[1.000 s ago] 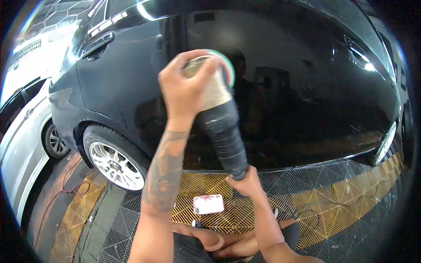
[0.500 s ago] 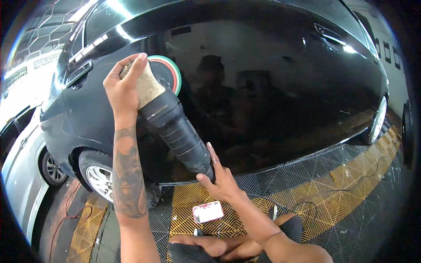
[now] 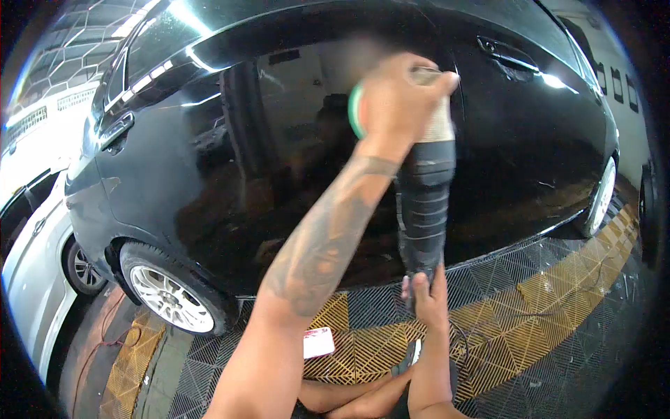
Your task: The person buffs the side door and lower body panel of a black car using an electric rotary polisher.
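Note:
A car polisher [image 3: 426, 195] with a black taped body stands nearly upright in front of the glossy black car door [image 3: 293, 202]. My left hand [image 3: 399, 105] is wrapped over its beige-covered head. The green-edged pad [image 3: 355, 112] shows just left of that hand, by the door panel; the rest of it is hidden, so contact cannot be made out. Lower down, my right hand [image 3: 429, 297] is closed around the narrow rear end of the polisher.
A white-rimmed rear wheel [image 3: 171, 297] is at the left, and a door handle [image 3: 513, 59] at upper right. A white rectangular item [image 3: 319, 343] lies on the yellow and black floor tiles [image 3: 370, 342] near my legs. Dark cable runs on the right. A white car [image 3: 38, 265] stands far left.
Both hands have carried the polisher to the right across the door. It has swung from a slant to nearly upright. My view has shifted slightly.

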Demonstrator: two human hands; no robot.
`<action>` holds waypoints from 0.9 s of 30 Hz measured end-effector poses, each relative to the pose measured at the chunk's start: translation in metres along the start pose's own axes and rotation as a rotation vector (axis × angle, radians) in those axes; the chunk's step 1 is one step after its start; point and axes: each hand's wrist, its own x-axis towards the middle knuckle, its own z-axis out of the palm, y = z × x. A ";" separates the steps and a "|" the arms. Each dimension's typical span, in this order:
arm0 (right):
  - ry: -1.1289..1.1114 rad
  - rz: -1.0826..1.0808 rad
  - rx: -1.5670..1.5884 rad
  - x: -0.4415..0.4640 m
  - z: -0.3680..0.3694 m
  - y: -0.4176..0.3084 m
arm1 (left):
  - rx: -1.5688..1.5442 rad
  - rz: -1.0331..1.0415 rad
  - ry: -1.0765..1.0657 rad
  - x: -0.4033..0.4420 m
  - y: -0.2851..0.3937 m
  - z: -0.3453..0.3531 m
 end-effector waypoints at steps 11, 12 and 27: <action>0.034 -0.092 -0.008 0.017 0.025 -0.019 | -0.045 0.060 0.016 0.033 0.001 -0.002; -0.009 -0.082 -0.037 0.018 0.033 -0.018 | -0.032 0.043 0.027 0.034 -0.002 -0.019; -0.377 -0.175 -0.400 0.026 0.199 -0.028 | 0.075 -0.094 0.165 0.034 -0.056 -0.285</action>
